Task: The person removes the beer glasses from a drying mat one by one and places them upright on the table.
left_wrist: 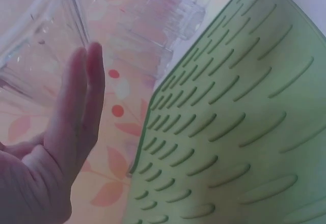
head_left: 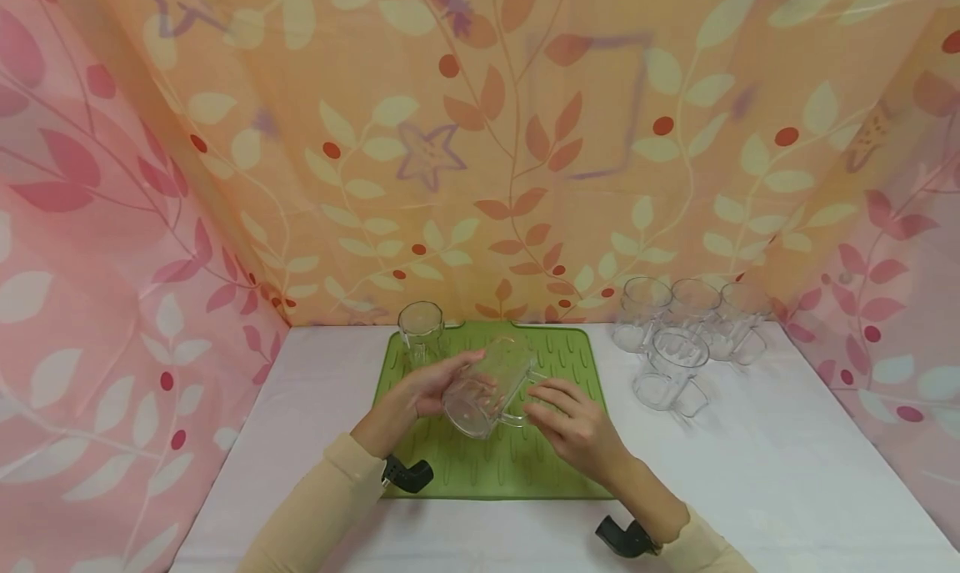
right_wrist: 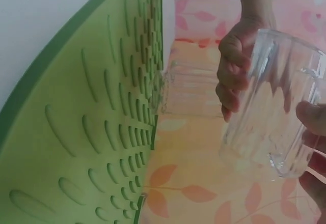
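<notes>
A clear glass mug (head_left: 487,394) is held tilted above a green ridged mat (head_left: 517,473). My left hand (head_left: 431,389) grips the mug's body from the left; in the left wrist view its long fingers lie against the glass (left_wrist: 38,46). At the mug's other side, my right hand (head_left: 576,429) holds the handle between thumb and fingers. The right wrist view shows the mug (right_wrist: 254,127) between both hands, with the right thumb (right_wrist: 311,117) by the handle. Behind my left hand, another glass mug (head_left: 422,327) stands on the mat's back left corner.
Several more clear mugs stand grouped on the white table (head_left: 750,481) at the back right; the nearest mug (head_left: 667,381) has its handle toward the front right. Patterned cloth (head_left: 517,164) hangs behind the table and on both sides.
</notes>
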`<state>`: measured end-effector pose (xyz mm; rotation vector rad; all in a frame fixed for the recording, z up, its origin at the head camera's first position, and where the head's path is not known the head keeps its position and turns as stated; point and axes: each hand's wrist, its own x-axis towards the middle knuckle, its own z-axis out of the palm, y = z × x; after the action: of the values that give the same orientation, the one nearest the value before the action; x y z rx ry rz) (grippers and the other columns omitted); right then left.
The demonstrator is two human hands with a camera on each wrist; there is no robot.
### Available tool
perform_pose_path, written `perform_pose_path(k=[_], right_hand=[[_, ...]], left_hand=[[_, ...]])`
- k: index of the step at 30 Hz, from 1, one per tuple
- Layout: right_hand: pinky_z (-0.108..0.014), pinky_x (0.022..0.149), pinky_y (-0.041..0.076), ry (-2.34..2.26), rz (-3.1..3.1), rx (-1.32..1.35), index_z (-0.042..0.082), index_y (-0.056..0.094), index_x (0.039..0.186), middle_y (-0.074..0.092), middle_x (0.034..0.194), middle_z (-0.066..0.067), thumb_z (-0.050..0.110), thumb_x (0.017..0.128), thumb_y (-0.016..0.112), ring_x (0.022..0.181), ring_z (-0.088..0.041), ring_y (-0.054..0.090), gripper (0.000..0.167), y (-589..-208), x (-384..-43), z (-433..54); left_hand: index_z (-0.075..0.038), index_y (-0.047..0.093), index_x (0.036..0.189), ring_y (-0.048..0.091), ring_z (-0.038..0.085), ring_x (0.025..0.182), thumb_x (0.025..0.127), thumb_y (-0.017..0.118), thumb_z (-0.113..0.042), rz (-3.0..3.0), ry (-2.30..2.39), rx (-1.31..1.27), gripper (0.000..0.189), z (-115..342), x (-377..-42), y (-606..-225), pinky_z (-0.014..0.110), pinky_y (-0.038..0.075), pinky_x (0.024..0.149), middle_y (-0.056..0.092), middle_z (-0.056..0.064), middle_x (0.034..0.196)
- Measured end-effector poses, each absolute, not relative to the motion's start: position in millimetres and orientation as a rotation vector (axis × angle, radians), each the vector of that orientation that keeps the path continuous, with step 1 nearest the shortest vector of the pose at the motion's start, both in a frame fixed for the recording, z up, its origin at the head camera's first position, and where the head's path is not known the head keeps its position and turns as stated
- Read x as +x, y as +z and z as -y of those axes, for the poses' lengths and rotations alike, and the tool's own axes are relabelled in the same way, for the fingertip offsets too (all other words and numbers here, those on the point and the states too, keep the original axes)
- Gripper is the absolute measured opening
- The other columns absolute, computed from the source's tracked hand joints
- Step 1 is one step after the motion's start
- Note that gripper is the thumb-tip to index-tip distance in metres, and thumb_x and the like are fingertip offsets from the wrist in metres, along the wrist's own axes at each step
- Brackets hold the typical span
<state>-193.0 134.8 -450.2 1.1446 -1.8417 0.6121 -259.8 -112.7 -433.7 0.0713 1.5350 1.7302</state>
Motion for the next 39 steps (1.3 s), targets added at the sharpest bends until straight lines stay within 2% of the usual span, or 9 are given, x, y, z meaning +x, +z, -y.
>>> perform_pose_path(k=[5, 11, 14, 18, 25, 31, 34, 36, 39], right_hand=[[-0.032, 0.089, 0.056, 0.656, 1.949, 1.156, 0.011, 0.074, 0.097, 0.073, 0.105, -0.008, 0.021, 0.085, 0.073, 0.101, -0.027, 0.065, 0.016, -451.0, -192.3, -138.7], [-0.024, 0.102, 0.048, 0.736, 1.98, 1.154, 0.01, 0.074, 0.101, 0.072, 0.107, -0.007, 0.037, 0.092, 0.065, 0.105, -0.026, 0.063, 0.029, -452.1, -193.1, -139.7], [-0.022, 0.104, 0.045, 0.788, 1.961, 1.133, 0.008, 0.074, 0.1, 0.071, 0.106, -0.008, 0.034, 0.091, 0.068, 0.103, -0.028, 0.062, 0.028, -451.9, -193.8, -139.3], [-0.021, 0.103, 0.045, 0.842, 1.933, 1.085, 0.005, 0.074, 0.1, 0.071, 0.105, -0.01, 0.025, 0.083, 0.076, 0.1, -0.03, 0.063, 0.026, -451.2, -194.8, -139.9], [-0.012, 0.102, 0.043, 0.918, 1.957, 0.983, 0.003, 0.073, 0.102, 0.072, 0.103, -0.011, 0.024, 0.085, 0.075, 0.097, -0.026, 0.064, 0.027, -451.3, -196.9, -143.2], [-0.01, 0.099, 0.044, 0.961, 2.012, 0.881, 0.001, 0.073, 0.104, 0.072, 0.103, -0.012, 0.004, 0.067, 0.084, 0.096, -0.026, 0.066, 0.039, -451.4, -196.0, -144.0], [-0.007, 0.098, 0.043, 1.039, 2.063, 0.803, 0.0, 0.072, 0.107, 0.073, 0.103, -0.013, 0.002, 0.067, 0.084, 0.096, -0.028, 0.067, 0.042, -450.6, -194.6, -144.9], [-0.009, 0.093, 0.048, 1.114, 2.086, 0.765, 0.0, 0.072, 0.108, 0.073, 0.104, -0.013, 0.0, 0.068, 0.083, 0.094, -0.028, 0.069, 0.042, -449.6, -193.9, -145.2], [-0.023, 0.085, 0.057, 1.271, 2.144, 0.719, 0.0, 0.07, 0.113, 0.073, 0.107, -0.015, -0.001, 0.073, 0.081, 0.095, -0.014, 0.069, 0.042, -447.3, -192.8, -145.5]], left_hand=[[0.005, 0.031, 0.144, 0.07, 0.015, 0.085, 0.099, 0.044, -0.043, -1.619, 1.774, 0.08, 0.067, 113.7, -255.9, -432.7, 0.037, 0.058, 0.087, 0.072, 0.003, 0.102], [0.011, 0.04, 0.138, 0.072, 0.015, 0.082, 0.099, 0.049, -0.036, -1.637, 1.862, 0.077, 0.061, 113.6, -249.6, -432.0, 0.033, 0.06, 0.084, 0.072, 0.001, 0.095], [0.013, 0.044, 0.134, 0.072, 0.014, 0.081, 0.099, 0.05, -0.033, -1.632, 1.904, 0.088, 0.058, 113.5, -246.5, -431.1, 0.03, 0.06, 0.08, 0.072, 0.001, 0.094], [0.012, 0.048, 0.128, 0.072, 0.013, 0.08, 0.098, 0.053, -0.029, -1.674, 1.951, 0.087, 0.051, 112.0, -241.2, -429.9, 0.029, 0.061, 0.077, 0.071, 0.003, 0.094], [0.009, 0.058, 0.12, 0.062, 0.014, 0.085, 0.091, 0.064, -0.032, -1.889, 1.954, 0.012, 0.051, 108.1, -230.4, -430.9, 0.029, 0.056, 0.077, 0.064, 0.005, 0.102], [0.009, 0.057, 0.126, 0.068, 0.012, 0.085, 0.092, 0.064, -0.027, -1.892, 2.043, 0.031, 0.05, 106.6, -225.2, -437.8, 0.027, 0.059, 0.077, 0.069, 0.004, 0.103], [0.007, 0.053, 0.132, 0.071, 0.012, 0.089, 0.093, 0.064, -0.025, -1.892, 2.069, 0.057, 0.051, 106.7, -221.8, -439.2, 0.026, 0.06, 0.078, 0.07, 0.01, 0.111], [0.007, 0.051, 0.133, 0.07, 0.013, 0.092, 0.093, 0.064, -0.023, -1.897, 2.086, 0.068, 0.053, 106.6, -219.5, -438.9, 0.026, 0.059, 0.08, 0.068, 0.015, 0.118], [0.009, 0.049, 0.134, 0.069, 0.013, 0.095, 0.092, 0.065, -0.019, -1.917, 2.104, 0.091, 0.053, 106.4, -216.0, -439.1, 0.026, 0.058, 0.082, 0.062, 0.024, 0.125]])
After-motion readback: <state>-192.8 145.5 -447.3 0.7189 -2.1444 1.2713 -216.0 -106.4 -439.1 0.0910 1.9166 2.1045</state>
